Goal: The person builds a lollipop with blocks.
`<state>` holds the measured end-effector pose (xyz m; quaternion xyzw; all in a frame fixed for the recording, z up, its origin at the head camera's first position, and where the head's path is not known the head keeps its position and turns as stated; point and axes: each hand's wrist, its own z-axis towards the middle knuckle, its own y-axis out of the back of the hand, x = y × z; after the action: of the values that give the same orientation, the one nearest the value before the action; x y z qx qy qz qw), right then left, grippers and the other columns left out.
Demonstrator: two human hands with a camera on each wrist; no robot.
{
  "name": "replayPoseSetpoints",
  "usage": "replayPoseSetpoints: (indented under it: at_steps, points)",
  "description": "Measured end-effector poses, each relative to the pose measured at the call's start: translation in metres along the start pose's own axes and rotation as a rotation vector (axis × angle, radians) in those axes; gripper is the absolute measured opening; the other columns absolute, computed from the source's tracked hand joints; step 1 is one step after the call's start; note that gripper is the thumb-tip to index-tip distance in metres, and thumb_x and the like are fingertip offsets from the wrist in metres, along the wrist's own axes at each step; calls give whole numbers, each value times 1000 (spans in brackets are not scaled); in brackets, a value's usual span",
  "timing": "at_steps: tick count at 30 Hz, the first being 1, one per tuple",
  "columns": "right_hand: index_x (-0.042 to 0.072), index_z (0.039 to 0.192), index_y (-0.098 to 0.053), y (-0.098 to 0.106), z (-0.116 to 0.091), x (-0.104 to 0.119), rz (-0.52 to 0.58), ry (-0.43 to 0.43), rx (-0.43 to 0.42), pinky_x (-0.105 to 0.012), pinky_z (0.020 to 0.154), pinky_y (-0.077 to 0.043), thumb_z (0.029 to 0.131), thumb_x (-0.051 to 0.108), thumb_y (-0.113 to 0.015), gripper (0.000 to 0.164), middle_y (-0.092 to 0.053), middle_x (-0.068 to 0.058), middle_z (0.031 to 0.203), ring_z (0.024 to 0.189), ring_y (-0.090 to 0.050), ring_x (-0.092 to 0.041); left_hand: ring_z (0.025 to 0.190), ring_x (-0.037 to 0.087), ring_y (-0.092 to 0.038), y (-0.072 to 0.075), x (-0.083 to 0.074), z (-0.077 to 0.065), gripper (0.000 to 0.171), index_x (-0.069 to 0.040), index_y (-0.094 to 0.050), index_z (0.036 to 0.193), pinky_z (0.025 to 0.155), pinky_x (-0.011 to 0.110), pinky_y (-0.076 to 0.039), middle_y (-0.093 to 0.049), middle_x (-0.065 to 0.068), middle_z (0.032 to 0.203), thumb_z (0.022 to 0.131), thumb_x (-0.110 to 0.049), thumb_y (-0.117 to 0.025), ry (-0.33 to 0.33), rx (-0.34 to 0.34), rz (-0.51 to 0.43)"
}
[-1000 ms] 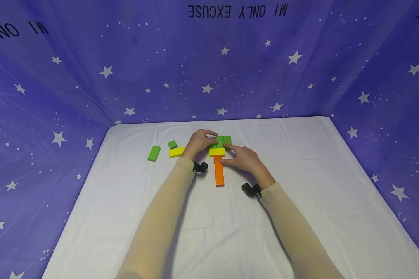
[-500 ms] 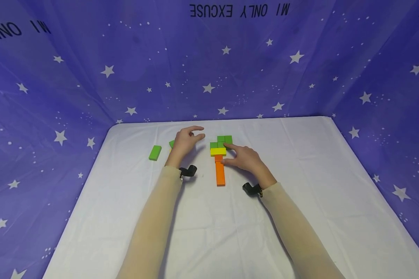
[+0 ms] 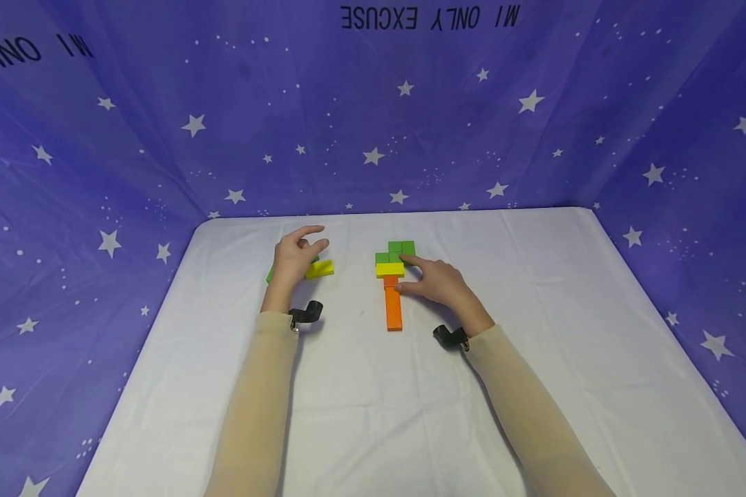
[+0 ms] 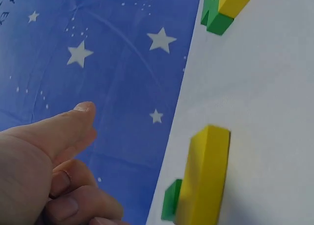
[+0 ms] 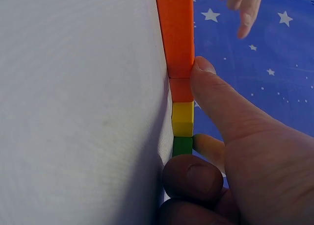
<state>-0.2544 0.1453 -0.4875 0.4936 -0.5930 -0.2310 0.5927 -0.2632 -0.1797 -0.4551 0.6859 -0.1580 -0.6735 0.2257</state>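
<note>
My left hand (image 3: 292,259) hovers over the loose blocks at the left, thumb and forefinger apart, nothing between them. Beneath it lie a yellow block (image 3: 320,269), a small green block (image 4: 171,200) and a larger green block (image 3: 270,274), the green ones partly hidden by the hand in the head view. At the table's middle, flat blocks form a tree-like shape: a long orange block (image 3: 394,310), a short orange block (image 3: 390,281), a yellow crosspiece (image 3: 389,270) and several green blocks (image 3: 395,246) on top. My right hand (image 3: 443,281) rests its thumb at the orange blocks and its forefinger on the green ones.
A white cloth (image 3: 373,414) covers the table. Purple curtains (image 3: 373,110) with white stars stand behind it and at both sides. Black wrist cameras (image 3: 307,312) sit at both cuffs.
My left hand has left the green blocks at the middle and travelled left to the loose blocks, its fingers apart. The right hand stays in place, and the arranged blocks look unchanged.
</note>
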Motion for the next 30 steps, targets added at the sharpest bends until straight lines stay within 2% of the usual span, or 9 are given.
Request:
replayPoseSetpoints:
  at_steps: [7, 11, 17, 24, 30]
  points:
    - [34, 162, -45, 1, -1, 0, 6, -5, -1, -60, 106, -50, 88, 64, -77, 86, -56, -12, 159, 133, -61, -43, 51, 12, -32, 3, 15, -1, 42, -23, -71, 139, 50, 27, -31, -41, -5, 63, 98, -33, -76, 49, -27, -14]
    - [34, 162, -46, -1, 0, -1, 9, 1, -10, -60, 106, -50, 88, 64, -77, 85, -57, -12, 158, 131, -62, -42, 50, 12, -33, 4, 22, 0, 41, -23, -72, 138, 49, 28, -30, -41, -5, 63, 98, -31, -76, 99, -43, -4]
    - [34, 161, -47, -1, 0, -1, 8, 4, -13, -60, 106, -49, 88, 64, -77, 84, -57, -11, 158, 131, -62, -42, 50, 11, -33, 3, 32, 1, 40, -18, -73, 137, 48, 26, -29, -41, -5, 62, 98, -27, -76, 143, -57, 6]
    - [34, 162, -46, -1, 0, 0, 6, -2, -9, -61, 109, -48, 89, 64, -76, 84, -57, -11, 158, 135, -60, -42, 55, 13, -37, 2, 34, 2, 40, -19, -73, 136, 51, 27, -31, -45, -3, 66, 97, -28, -75, 191, -80, 90]
    - [35, 161, -47, -1, 0, -1, 4, 1, -15, -58, 105, -50, 89, 64, -76, 84, -60, -12, 154, 123, -64, -39, 63, 15, -46, 1, 33, 2, 43, -20, -72, 139, 56, 28, -36, -53, 1, 80, 97, -30, -74, 260, -81, 141]
